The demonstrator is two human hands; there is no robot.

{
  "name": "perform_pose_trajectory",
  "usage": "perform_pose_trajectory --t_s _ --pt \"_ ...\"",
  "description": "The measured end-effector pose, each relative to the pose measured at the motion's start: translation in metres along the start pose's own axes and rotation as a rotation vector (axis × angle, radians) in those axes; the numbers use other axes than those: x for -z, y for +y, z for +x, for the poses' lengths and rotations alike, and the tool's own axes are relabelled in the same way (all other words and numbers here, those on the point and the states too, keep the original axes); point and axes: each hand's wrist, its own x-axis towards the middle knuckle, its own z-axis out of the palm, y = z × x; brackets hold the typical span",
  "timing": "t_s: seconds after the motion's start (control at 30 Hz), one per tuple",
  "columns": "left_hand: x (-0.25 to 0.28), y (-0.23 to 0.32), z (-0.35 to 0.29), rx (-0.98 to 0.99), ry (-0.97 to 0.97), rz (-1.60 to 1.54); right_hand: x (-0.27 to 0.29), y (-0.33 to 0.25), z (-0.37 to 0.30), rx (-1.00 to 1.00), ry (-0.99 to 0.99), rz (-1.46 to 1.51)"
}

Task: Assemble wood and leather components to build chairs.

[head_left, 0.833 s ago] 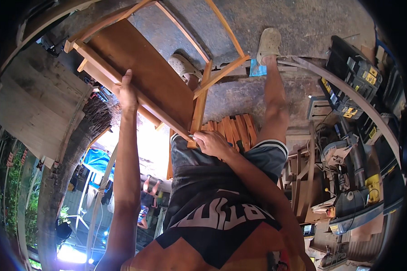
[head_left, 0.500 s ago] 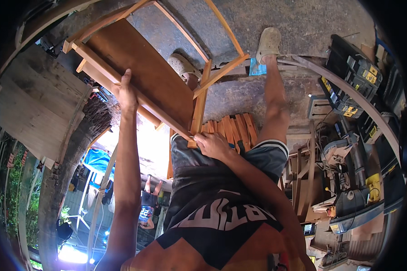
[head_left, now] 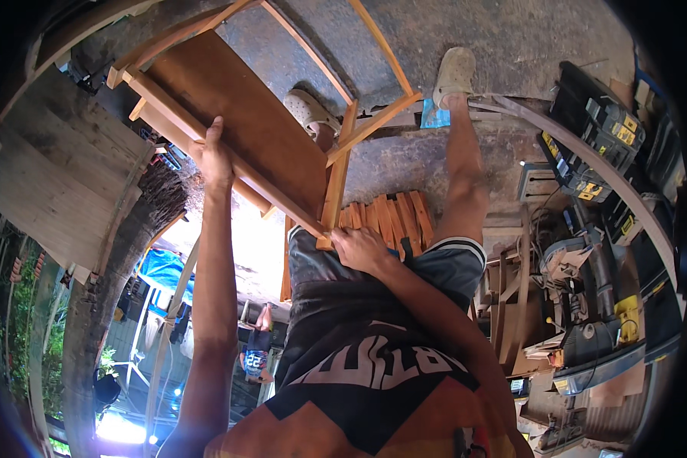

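A varnished wooden furniture frame (head_left: pixel 276 195) with a broad brown panel (head_left: pixel 233 103) leans tilted between my legs, its thin rails and legs reaching away from me. My left hand (head_left: pixel 214 156) is wrapped around its long near rail, thumb lying on top and fingers hidden beneath. At that rail's lower end, close to my lap, my right hand (head_left: pixel 359 248) is closed, its curled fingers against the corner of the frame. Whether something small is pinched in those fingers cannot be made out. Several wooden slats (head_left: pixel 393 217) lie side by side just beyond my right hand.
Black and yellow tool cases (head_left: pixel 607 122) stand at the right, above a cluttered bench with power tools (head_left: pixel 588 336). A wooden board (head_left: pixel 61 175) is at the left. Another person (head_left: pixel 258 351) is in the background at lower left. A blue scrap (head_left: pixel 435 114) lies near my right foot.
My right hand has shifted very slightly at the frame's corner. My left hand and the frame hold their place. The person in the background has changed posture.
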Motion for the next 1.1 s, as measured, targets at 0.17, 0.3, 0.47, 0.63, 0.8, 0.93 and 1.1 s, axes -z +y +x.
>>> perform_pose_trajectory --t_s 0.17,0.3,0.47,0.63,0.8,0.93,1.1 --pt "0.001 0.000 0.003 0.015 0.000 0.013 -0.001 0.001 0.001 -0.022 -0.015 -0.001" --pt "-0.005 0.014 -0.007 -0.153 0.050 0.329 0.012 0.001 0.003 -0.025 0.007 0.101" --pt "0.002 0.016 -0.070 -0.075 0.186 0.712 0.053 -0.024 0.024 -0.150 0.135 0.355" --pt "-0.008 0.022 -0.099 0.020 0.213 0.765 0.038 -0.027 0.066 -0.077 0.268 0.647" --pt "-0.007 0.025 -0.103 0.114 0.213 0.651 0.036 -0.028 0.091 -0.441 -0.089 1.041" --pt "0.001 0.020 -0.098 0.154 0.218 0.569 0.025 -0.022 0.097 -0.431 -0.183 1.291" --pt "0.020 0.016 -0.090 0.068 0.167 0.513 0.009 -0.018 0.107 -0.451 -0.243 1.361"
